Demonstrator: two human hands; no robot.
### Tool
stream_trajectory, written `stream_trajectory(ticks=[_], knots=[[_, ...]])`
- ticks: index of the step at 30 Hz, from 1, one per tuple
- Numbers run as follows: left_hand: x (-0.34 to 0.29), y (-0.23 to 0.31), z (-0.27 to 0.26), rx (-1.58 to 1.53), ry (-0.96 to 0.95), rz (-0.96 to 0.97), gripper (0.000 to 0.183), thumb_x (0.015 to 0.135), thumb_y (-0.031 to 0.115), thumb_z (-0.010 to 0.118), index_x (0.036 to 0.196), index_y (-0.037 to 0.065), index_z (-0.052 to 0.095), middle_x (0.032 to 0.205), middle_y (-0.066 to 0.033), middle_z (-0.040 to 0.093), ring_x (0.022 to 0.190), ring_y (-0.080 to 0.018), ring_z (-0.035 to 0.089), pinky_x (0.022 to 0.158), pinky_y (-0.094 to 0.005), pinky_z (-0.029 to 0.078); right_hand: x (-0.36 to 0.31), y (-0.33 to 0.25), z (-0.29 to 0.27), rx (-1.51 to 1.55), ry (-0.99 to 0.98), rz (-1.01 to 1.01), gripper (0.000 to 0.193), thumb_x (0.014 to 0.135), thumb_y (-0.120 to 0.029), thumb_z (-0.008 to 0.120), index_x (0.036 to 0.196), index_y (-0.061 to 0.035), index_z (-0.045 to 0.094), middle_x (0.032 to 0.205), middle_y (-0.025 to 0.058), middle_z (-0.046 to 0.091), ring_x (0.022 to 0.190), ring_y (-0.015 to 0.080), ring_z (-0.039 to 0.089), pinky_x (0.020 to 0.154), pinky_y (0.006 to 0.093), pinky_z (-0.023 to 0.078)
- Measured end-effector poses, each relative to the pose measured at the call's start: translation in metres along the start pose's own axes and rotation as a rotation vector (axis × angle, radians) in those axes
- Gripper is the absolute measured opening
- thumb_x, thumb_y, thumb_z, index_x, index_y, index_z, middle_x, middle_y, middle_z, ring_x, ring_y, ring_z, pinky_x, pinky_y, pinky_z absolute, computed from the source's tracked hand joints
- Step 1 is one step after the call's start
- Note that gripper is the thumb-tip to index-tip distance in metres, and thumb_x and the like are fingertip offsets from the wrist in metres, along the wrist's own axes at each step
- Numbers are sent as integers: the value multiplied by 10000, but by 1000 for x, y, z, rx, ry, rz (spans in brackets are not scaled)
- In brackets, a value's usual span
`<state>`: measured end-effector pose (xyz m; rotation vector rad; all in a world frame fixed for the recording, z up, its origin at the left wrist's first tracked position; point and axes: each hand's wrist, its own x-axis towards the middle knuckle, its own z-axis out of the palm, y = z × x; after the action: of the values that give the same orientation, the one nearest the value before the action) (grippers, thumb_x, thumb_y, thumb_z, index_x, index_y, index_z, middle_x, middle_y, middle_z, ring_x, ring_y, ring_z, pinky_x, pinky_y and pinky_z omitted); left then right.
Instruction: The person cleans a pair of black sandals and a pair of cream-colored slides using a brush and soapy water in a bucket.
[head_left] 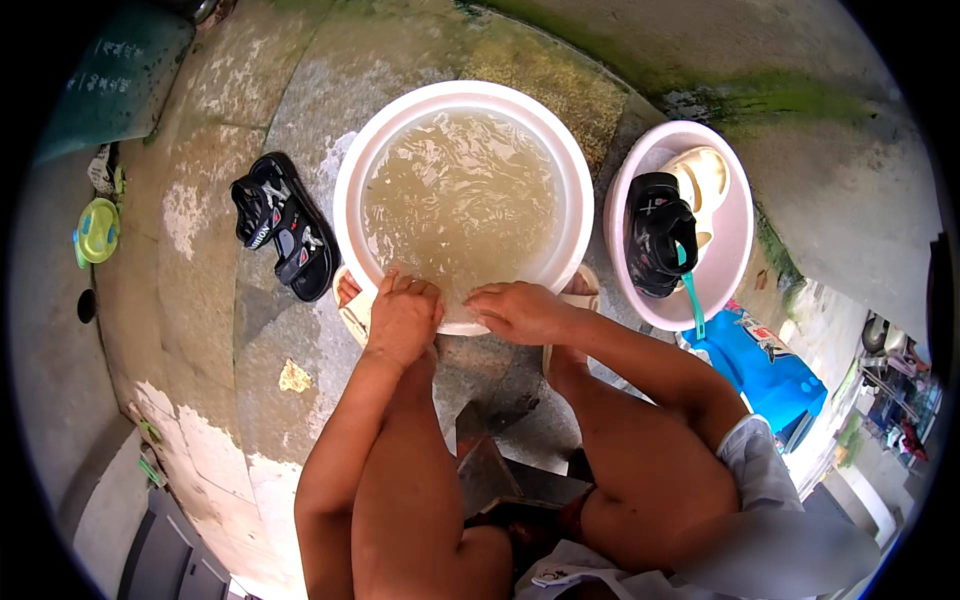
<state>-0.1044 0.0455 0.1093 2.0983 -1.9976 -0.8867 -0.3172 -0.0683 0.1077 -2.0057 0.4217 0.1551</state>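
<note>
A big white basin (350,205) of cloudy, rippling water (460,190) stands on the ground in front of me. My left hand (405,315) is closed over its near rim, fingers bent toward the water. Just to the right, my right hand (520,312) also grips the near rim, its fingers pointing left. A gap separates the two hands. Some fingertips and the undersides of both hands are hidden. On the left of the basin lies a black strapped sandal (287,225).
At right, a pink basin (738,245) holds a black sandal (660,235), a cream shoe (705,180) and a green-handled brush (692,300). Near it is a blue bag (765,365). A mossy wall (790,100) borders the back right. My feet in cream slippers (352,318) flank the white basin.
</note>
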Motion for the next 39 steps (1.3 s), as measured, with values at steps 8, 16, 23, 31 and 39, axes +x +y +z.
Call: stream_trajectory(ticks=[8,16,23,31,39], knots=[[-86,-67,28,-767,715,-644,674,979,111,582,1558,36,247,1570,-217,304,1440,-354,340,1185,-416,283,-21,18,-87,-575,791,288,790,797,-52,710,1485,37,331,1386,293,451,1284,457,456,1087,481,383],[-101,-24,83,-1120,433,-641,1048,876,160,739,1574,5,-27,1626,-229,105,1509,-336,160,1218,-389,183,-8,72,-96,78,745,702,326,845,-132,704,1126,11,619,953,179,726,852,292,716,786,390,553],[-88,-25,87,-967,637,-708,933,848,203,799,1562,34,223,1499,-215,322,1388,-351,349,1166,-405,312,-17,-1,-81,601,809,367,398,867,60,591,1256,-23,600,1078,53,695,934,121,649,843,278,519],[-87,-44,86,-909,710,-756,592,921,183,700,1425,31,429,1308,-228,461,1163,-395,527,987,-440,469,-29,-55,-89,545,790,322,494,803,119,519,1284,18,570,1160,80,672,1009,143,643,895,285,501],[-70,-63,68,-445,593,-790,267,909,126,574,1128,19,465,1140,-276,529,961,-502,569,789,-552,494,-44,-101,-95,231,753,219,373,812,104,547,1171,16,598,996,36,630,893,115,589,814,248,461]])
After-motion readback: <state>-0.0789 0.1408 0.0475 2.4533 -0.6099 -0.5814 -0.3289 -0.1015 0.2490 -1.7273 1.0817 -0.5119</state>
